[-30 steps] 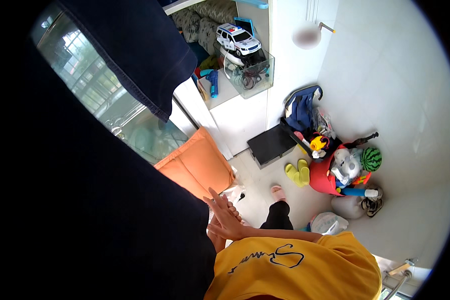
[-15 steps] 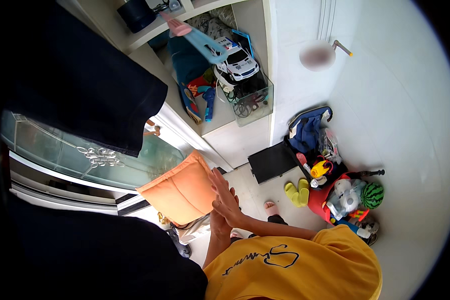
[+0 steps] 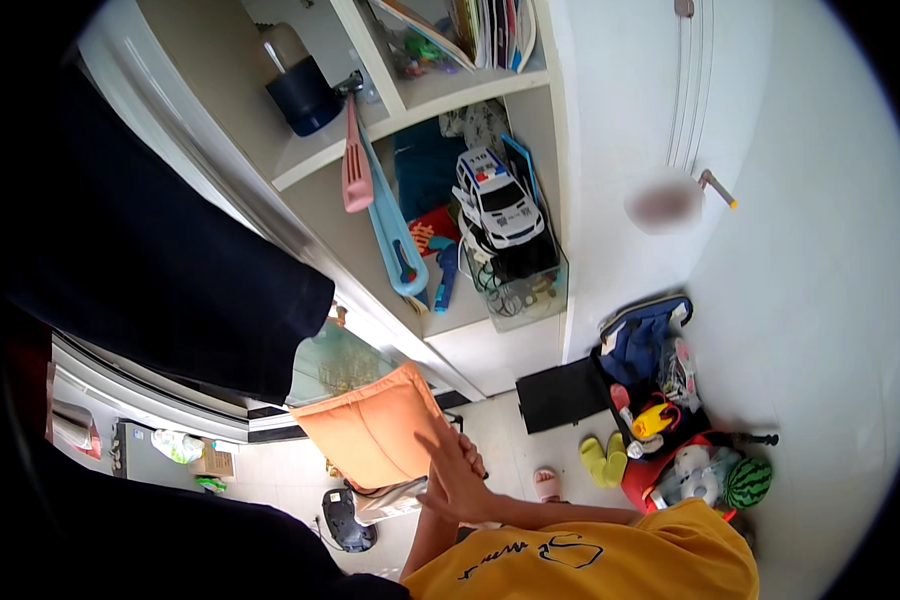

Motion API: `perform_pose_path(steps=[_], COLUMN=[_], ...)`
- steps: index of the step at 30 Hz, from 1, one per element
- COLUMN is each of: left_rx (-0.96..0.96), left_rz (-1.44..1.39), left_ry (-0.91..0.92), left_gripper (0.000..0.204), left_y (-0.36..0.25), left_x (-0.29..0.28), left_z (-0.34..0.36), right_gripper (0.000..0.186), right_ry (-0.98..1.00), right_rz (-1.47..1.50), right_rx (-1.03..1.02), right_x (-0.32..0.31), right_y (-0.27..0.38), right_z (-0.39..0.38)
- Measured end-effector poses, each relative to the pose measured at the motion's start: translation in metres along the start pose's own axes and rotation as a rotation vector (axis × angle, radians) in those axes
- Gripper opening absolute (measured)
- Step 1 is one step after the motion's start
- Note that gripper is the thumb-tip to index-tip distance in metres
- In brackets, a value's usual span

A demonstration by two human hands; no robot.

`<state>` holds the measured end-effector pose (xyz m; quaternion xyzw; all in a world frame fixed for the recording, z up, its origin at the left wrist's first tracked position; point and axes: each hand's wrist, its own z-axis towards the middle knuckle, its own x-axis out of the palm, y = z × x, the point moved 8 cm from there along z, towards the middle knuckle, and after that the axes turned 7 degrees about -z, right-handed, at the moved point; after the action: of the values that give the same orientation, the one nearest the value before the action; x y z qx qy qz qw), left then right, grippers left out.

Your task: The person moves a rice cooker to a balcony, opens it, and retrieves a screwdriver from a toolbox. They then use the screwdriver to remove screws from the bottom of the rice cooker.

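Note:
My two hands are pressed together in front of my yellow shirt [image 3: 590, 560]. My right hand [image 3: 456, 478] lies over the left with its fingers stretched and slightly spread, somewhat blurred. Behind it, the fingers of my left hand [image 3: 474, 456] curl around its edge; the left palm is hidden. No object shows between them. Just beyond and to the left of the hands is an orange padded cushion [image 3: 365, 430], its lower right part covered by them.
Dark cloth [image 3: 170, 260] fills much of the left side. Ahead, a shelf unit [image 3: 495, 360] holds a toy police car [image 3: 500, 205]; pink [image 3: 357, 175] and light blue utensils hang there. Floor things include green slippers [image 3: 602, 462], a blue bag [image 3: 640, 340] and a watermelon-patterned ball [image 3: 748, 484].
The view has swung upward, showing more of the shelves and the floor at left. My palms were pressed together with fingers straight; now the left fingers curl round the right hand.

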<state>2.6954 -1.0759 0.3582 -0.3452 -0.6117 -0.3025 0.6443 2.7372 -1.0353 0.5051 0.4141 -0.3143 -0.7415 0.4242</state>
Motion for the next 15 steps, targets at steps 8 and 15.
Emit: perform_pose_path(steps=[8,15], left_rx=[0.100,0.194], left_rz=[0.137,0.618], left_ry=[-0.008,-0.316], left_gripper=[0.041,0.063], left_y=[0.009,0.019], left_x=[0.079,0.080], left_z=[0.054,0.068], right_gripper=[0.070,0.052], right_ry=[-0.005,-0.048], right_rz=[-0.019,0.037], right_rx=[-0.131,0.036], right_x=[-0.008,-0.040], right_y=[0.005,-0.041], right_z=[0.009,0.052])
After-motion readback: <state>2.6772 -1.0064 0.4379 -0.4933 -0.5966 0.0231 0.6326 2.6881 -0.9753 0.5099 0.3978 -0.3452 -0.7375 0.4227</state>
